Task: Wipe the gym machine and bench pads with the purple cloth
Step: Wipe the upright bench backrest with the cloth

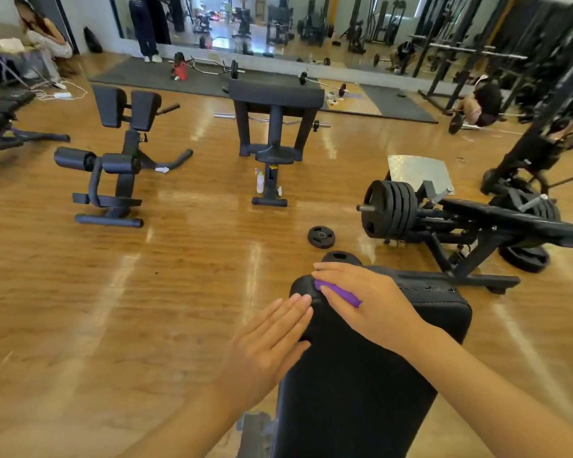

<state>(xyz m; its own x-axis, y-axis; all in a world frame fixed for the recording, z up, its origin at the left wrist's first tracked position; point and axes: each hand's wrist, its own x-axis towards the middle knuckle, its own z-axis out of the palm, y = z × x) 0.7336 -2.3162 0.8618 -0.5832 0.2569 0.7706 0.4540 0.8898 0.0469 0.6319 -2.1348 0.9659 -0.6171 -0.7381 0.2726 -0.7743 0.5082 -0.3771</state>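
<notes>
Your right hand [368,300] lies flat on the far end of the black bench pad [361,368], fingers straight, pressing the purple cloth [338,293] down onto the pad's top left corner; only a strip of the cloth shows beneath your palm and fingers. Your left hand [272,342] is open, fingers straight and together, resting against the pad's left edge, fingertips just beside the cloth. A loose weight plate [321,237] lies on the wooden floor [146,292] beyond the pad. A spray bottle [260,181] stands by the foot of the curl bench [273,127].
</notes>
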